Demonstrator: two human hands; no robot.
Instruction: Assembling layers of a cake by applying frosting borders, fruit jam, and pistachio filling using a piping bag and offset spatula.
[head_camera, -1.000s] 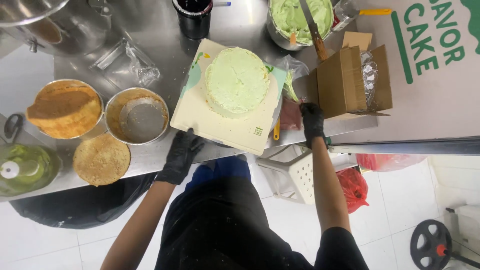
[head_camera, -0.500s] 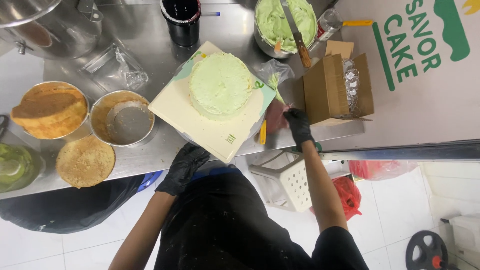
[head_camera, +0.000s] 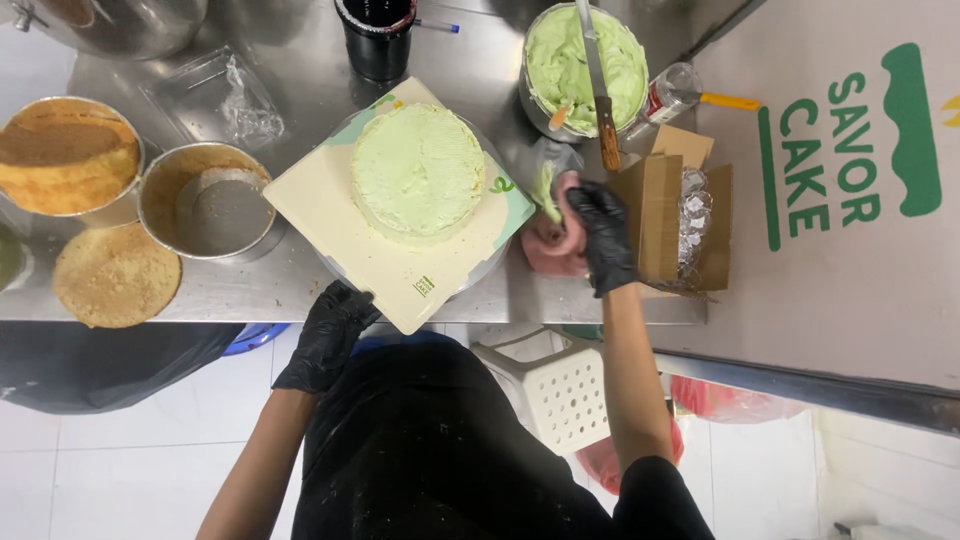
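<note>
Two black-gloved hands are seen at the front edge of a steel worktable (head_camera: 300, 290). The left hand (head_camera: 330, 335) is curled at the near corner of a cream square cake board (head_camera: 330, 205), fingers touching its edge where it overhangs the table lip. The right hand (head_camera: 603, 235) is closed around a pink cloth (head_camera: 550, 250) smeared with green cream, just beside the board's right corner. A round cake (head_camera: 418, 170) coated in pale green cream is set on the board, nearer its far side, with bare board left open toward the person. To the left, an empty round tin (head_camera: 205, 200) is placed just beside the board, with a flat sponge layer (head_camera: 115, 275) at the table's front edge and a tin holding sponge (head_camera: 65, 155) behind it. To the right, an open cardboard box (head_camera: 670, 215) is crowded against the right hand. Farther back, a bowl of green cream (head_camera: 585, 65) with a long knife (head_camera: 598, 90) laid across it and a dark cup (head_camera: 377, 35) are lined along the far side. Little free steel is left around the board.
</note>
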